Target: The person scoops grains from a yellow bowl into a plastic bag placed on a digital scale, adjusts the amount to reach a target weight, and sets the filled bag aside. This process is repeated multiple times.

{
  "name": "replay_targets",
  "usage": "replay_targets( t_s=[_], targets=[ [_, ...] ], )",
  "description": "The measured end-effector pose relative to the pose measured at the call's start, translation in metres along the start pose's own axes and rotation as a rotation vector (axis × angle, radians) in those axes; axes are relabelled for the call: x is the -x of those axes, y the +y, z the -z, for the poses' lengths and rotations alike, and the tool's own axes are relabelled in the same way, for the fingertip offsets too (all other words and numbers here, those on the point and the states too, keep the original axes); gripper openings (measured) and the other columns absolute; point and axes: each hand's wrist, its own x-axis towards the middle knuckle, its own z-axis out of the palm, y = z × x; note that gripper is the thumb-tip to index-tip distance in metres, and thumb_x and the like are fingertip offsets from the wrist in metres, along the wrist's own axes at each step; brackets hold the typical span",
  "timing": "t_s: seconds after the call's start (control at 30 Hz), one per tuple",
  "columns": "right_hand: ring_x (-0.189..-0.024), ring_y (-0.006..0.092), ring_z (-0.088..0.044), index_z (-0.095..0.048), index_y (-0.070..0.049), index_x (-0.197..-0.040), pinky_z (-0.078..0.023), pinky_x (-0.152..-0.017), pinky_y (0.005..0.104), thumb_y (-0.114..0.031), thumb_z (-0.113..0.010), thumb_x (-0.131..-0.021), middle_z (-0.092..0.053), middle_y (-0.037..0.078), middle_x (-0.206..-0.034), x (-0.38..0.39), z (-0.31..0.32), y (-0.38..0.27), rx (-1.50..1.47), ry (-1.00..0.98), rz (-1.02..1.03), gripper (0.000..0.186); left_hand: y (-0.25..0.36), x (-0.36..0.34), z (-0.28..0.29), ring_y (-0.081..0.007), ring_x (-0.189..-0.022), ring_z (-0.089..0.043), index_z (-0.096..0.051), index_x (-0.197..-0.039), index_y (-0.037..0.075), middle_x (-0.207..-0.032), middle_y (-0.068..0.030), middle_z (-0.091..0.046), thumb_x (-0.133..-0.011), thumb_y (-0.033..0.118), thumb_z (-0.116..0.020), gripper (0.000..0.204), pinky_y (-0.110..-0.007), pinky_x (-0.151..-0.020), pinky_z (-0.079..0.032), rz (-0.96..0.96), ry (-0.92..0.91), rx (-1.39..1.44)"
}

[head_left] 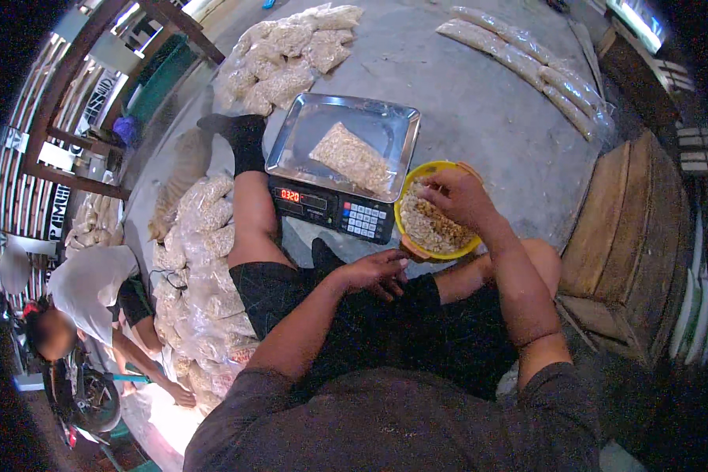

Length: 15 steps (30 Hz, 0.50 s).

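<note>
My right hand [462,198] is over a yellow bowl [411,238] heaped with small pale and tan pieces [431,224]. Its fingers are bent and drawn together; whatever they may pinch is too small to tell. Near the bowl's lower left rim, my left hand [376,273] hovers above my lap, fingers loosely apart and holding nothing visible. Left of the bowl stands a digital scale [330,206] with a lit red display and a steel tray [291,149]. One clear bag of pale pieces [350,159] lies on that tray, slanting toward its lower right.
Filled bags [287,59] are piled beyond the scale, and more bags [204,259] lie along my left leg beside a tan cat [182,177]. Long filled bags [527,63] lie at far right. A wooden box [613,244] stands right. Another person [94,291] bends at left.
</note>
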Motion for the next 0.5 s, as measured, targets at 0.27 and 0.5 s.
replay_targets(
  t_s=[0.27, 0.5],
  targets=[
    [-0.085, 0.0277, -0.071, -0.073, -0.003, -0.104, -0.055, -0.078, 0.0373, -0.024, -0.075, -0.089, -0.073, 0.014, -0.093, -0.008, -0.019, -0.007, 0.041, 0.026, 0.118, 0.026, -0.011, -0.008, 0.008, -0.0265, -0.092, -0.069, -0.038, -0.148, 0.011, -0.11, -0.0121, -0.059, -0.101, 0.049, -0.058, 0.063, -0.045, -0.078, -0.061, -0.05, -0.033, 0.013],
    [-0.088, 0.0312, -0.072, -0.073, -0.004, -0.104, -0.057, -0.082, 0.0409, -0.029, -0.069, -0.094, -0.074, 0.016, -0.098, 0.004, 0.043, -0.016, -0.029, 0.217, -0.169, 0.027, -0.015, -0.01, 0.009, -0.0256, -0.089, -0.07, -0.036, -0.15, 0.013, -0.111, -0.0103, -0.062, -0.103, 0.049, -0.054, 0.061, -0.044, -0.074, -0.062, -0.03, -0.026, 0.001]
  ],
)
